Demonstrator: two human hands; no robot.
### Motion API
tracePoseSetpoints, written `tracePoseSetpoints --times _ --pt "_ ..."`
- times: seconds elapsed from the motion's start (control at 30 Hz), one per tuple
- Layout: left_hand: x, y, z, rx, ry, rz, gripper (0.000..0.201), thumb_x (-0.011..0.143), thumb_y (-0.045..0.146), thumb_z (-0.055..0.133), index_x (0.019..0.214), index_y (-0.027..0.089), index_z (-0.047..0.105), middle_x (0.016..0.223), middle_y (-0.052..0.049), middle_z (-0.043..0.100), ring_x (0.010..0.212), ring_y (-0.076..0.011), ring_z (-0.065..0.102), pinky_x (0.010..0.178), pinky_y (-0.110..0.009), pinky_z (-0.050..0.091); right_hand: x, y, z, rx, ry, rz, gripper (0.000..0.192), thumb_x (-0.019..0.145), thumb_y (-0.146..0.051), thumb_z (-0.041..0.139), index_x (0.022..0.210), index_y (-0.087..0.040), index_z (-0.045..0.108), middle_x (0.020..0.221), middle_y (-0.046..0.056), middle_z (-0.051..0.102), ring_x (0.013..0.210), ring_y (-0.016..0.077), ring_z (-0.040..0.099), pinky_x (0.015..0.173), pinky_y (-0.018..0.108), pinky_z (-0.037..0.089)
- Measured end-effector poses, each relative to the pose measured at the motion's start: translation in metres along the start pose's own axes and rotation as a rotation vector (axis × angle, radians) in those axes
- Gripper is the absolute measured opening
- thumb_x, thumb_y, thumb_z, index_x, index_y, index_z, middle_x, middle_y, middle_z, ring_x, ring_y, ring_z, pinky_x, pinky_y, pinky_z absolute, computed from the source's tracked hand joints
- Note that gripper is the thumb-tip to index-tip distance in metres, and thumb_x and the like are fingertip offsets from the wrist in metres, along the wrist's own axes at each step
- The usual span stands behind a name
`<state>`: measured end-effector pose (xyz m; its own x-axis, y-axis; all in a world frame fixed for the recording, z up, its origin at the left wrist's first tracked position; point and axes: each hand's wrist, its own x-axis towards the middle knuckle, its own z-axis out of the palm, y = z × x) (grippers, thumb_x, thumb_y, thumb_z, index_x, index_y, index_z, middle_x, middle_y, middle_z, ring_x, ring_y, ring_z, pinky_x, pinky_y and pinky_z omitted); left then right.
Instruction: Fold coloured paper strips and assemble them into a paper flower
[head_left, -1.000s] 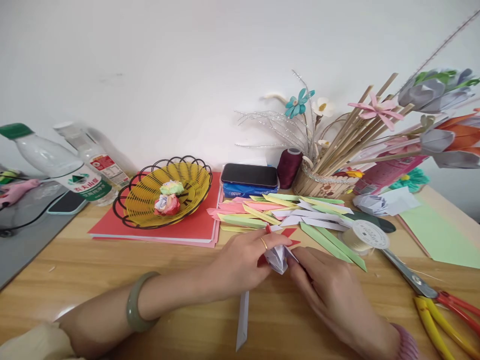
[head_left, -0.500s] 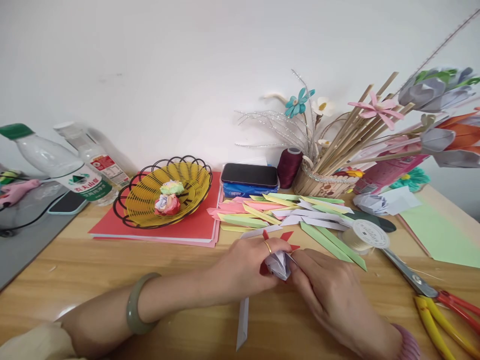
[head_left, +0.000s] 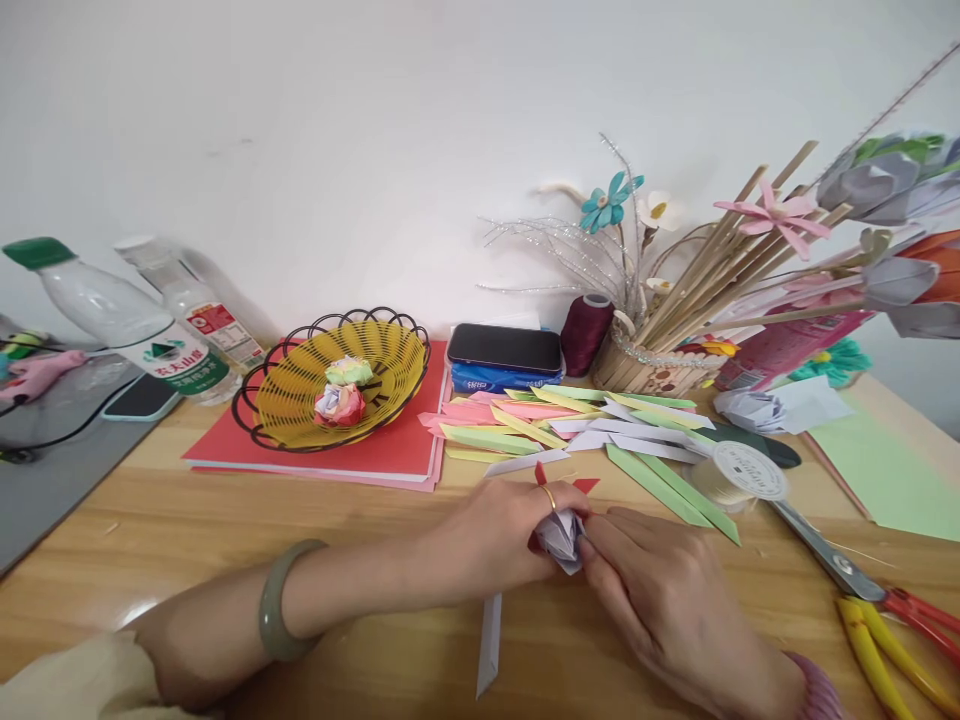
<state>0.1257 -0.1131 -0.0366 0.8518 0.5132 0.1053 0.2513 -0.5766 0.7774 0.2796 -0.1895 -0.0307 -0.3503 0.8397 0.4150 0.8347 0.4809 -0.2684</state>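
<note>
Between my hands is a small folded paper flower (head_left: 561, 540), white at its near end with red paper tips standing out at the back. My left hand (head_left: 510, 530) is closed round it, with a gold ring on one finger. From the right, my right hand (head_left: 667, 580) pinches at the flower's side with thumb and fingers; just what its fingertips hold is hidden. A folded white paper strip (head_left: 489, 645) lies on the table under my left hand. Behind my hands spreads a pile of folded paper strips (head_left: 555, 420) in pink, yellow, green and white.
A yellow basket (head_left: 390, 400) holding two paper flowers rests on red paper (head_left: 225, 440). Bottles (head_left: 142, 330) stand left. Right are a thread spool (head_left: 750, 470), scissors (head_left: 832, 560) and green paper (head_left: 892, 470). A phone (head_left: 504, 348) and a stick-filled holder (head_left: 637, 370) stand behind.
The view has shifted slightly, so things appear a little to the right. My hands stay on the paper flower, which has turned slightly, and its white folds look a bit different.
</note>
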Motion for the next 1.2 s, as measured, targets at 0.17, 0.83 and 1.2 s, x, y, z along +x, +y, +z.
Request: tracePoseSetpoints --times 0.17,0.83,1.2 --pt "0.002 -0.006 -0.003 -0.365 -0.032 -0.092 0.040 0.069 0.020 0.061 0.109 0.020 0.053 0.095 -0.004 0.060 0.078 -0.0127 0.055 0.067 -0.022 0.045 0.002 0.004 -0.008 0.258 0.018 0.147 0.029 0.087 -0.018 0.033 0.061 -0.020 0.045 0.053 -0.002 0.049 0.047 0.0100 0.045 0.046 0.022 0.035" --pt "0.005 -0.005 -0.013 -0.301 -0.105 -0.037 0.054 0.072 0.031 0.063 0.121 0.021 0.043 0.098 -0.004 0.057 0.083 -0.0145 0.052 0.075 -0.025 0.041 0.002 0.003 0.002 0.288 0.214 0.093 0.010 0.081 -0.015 0.052 0.087 -0.023 0.054 0.071 -0.002 0.065 0.061 0.0101 0.062 0.054 0.019 0.050" --pt "0.004 -0.008 -0.010 -0.367 -0.032 0.000 0.028 0.074 0.028 0.060 0.099 0.019 0.052 0.084 0.000 0.055 0.074 -0.0109 0.050 0.066 -0.020 0.039 0.001 0.005 0.002 0.270 0.242 0.068 0.013 0.081 -0.014 0.052 0.092 -0.021 0.054 0.074 0.000 0.063 0.064 0.0113 0.061 0.056 0.021 0.049"
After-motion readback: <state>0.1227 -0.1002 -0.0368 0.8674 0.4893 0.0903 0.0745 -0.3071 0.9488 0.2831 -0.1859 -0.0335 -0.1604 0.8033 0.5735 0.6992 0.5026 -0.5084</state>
